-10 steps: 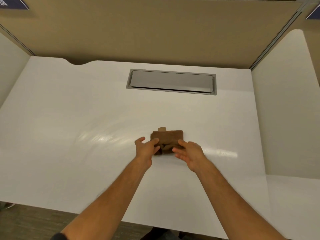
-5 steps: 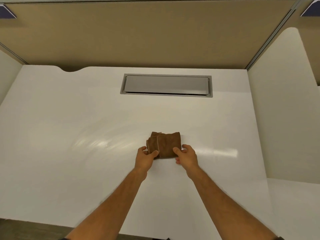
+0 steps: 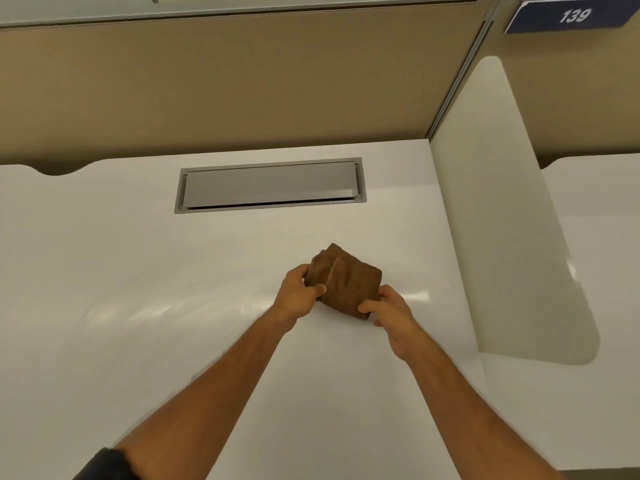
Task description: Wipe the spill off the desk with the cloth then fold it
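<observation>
A brown cloth (image 3: 346,282), folded into a small thick square, is at the middle of the white desk (image 3: 138,271). My left hand (image 3: 298,294) grips its left edge, thumb on top. Its near right corner is pinched by my right hand (image 3: 388,308). The cloth sits turned at an angle, its far corner pointing away from me. Faint shiny streaks show on the desk surface to the left of my hands; no distinct spill is visible.
A grey recessed cable hatch (image 3: 270,185) lies in the desk behind the cloth. A tan partition wall (image 3: 242,81) closes the back. A white side divider (image 3: 512,220) stands at the right, with a sign reading 139 (image 3: 571,15) above it.
Both hands closed onto the cloth's sides and turned it clockwise, so it now sits at an angle. The camera view tilted upward.
</observation>
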Demonstrator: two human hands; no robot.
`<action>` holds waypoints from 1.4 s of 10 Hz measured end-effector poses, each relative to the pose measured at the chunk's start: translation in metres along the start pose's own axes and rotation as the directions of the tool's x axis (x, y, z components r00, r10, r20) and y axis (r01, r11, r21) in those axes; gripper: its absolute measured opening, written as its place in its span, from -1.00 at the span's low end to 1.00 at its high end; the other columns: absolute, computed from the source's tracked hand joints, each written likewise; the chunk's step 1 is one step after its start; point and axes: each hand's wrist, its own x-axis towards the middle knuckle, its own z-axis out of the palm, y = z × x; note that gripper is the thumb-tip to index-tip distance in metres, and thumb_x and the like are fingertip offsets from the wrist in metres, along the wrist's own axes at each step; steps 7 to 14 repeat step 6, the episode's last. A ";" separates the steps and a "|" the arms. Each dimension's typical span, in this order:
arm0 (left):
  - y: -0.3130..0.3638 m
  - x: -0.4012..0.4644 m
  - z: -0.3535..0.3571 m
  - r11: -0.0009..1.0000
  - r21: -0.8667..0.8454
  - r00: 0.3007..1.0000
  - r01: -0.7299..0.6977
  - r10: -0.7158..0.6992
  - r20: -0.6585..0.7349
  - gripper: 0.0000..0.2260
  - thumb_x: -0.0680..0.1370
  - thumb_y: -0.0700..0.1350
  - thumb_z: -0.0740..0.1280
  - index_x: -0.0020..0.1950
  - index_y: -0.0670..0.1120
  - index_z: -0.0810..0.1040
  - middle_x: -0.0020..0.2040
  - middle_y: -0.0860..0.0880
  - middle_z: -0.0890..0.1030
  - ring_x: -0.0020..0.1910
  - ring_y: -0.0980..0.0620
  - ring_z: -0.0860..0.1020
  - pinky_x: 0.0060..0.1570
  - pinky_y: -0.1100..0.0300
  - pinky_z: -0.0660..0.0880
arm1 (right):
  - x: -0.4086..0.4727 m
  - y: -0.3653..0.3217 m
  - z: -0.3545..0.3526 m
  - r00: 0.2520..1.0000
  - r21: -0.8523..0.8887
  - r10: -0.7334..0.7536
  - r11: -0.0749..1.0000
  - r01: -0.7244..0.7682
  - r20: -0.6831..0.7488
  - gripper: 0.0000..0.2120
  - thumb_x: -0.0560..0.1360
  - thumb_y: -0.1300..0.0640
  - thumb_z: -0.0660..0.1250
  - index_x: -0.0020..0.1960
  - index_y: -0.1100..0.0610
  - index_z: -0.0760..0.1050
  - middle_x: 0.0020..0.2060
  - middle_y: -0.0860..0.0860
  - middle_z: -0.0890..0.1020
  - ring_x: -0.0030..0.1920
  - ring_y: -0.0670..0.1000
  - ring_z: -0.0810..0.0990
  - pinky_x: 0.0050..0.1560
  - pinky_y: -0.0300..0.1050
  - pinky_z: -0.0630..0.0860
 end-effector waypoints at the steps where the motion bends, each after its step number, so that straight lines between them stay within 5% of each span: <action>1: 0.032 0.018 0.027 0.993 0.079 0.996 -0.082 0.079 0.038 -0.62 0.59 -0.29 0.40 0.40 -0.16 0.50 0.29 -0.12 0.58 0.25 -0.12 0.58 0.24 0.05 0.58 | 0.008 -0.009 -0.029 0.998 0.050 -0.039 0.998 0.042 -0.059 -0.71 0.40 0.28 0.45 0.08 0.10 0.50 -0.03 0.05 0.65 -0.08 0.00 0.57 -0.19 -0.18 0.43; 5: 0.096 0.067 0.126 0.831 0.423 0.925 -0.362 0.265 0.271 -0.55 0.60 -0.38 0.30 0.50 -0.20 0.42 0.39 -0.22 0.44 0.37 -0.18 0.46 0.43 0.08 0.40 | 0.042 0.010 -0.076 0.948 0.146 0.010 0.989 0.038 -0.318 -0.80 0.50 0.23 0.46 0.09 0.12 0.53 -0.13 0.09 0.64 -0.20 0.04 0.60 -0.25 -0.15 0.54; 6: 0.083 0.063 0.129 0.832 0.423 0.926 -0.358 0.258 0.275 -0.41 0.58 -0.36 0.35 0.59 -0.19 0.27 0.51 -0.22 0.33 0.47 -0.19 0.38 0.52 0.02 0.32 | 0.044 0.020 -0.075 0.939 0.134 0.016 0.990 0.032 -0.342 -0.88 0.54 0.13 0.42 0.05 0.07 0.53 -0.09 0.06 0.66 -0.16 0.06 0.65 -0.28 -0.16 0.55; 14: 0.083 0.063 0.129 0.832 0.423 0.926 -0.358 0.258 0.275 -0.41 0.58 -0.36 0.35 0.59 -0.19 0.27 0.51 -0.22 0.33 0.47 -0.19 0.38 0.52 0.02 0.32 | 0.044 0.020 -0.075 0.939 0.134 0.016 0.990 0.032 -0.342 -0.88 0.54 0.13 0.42 0.05 0.07 0.53 -0.09 0.06 0.66 -0.16 0.06 0.65 -0.28 -0.16 0.55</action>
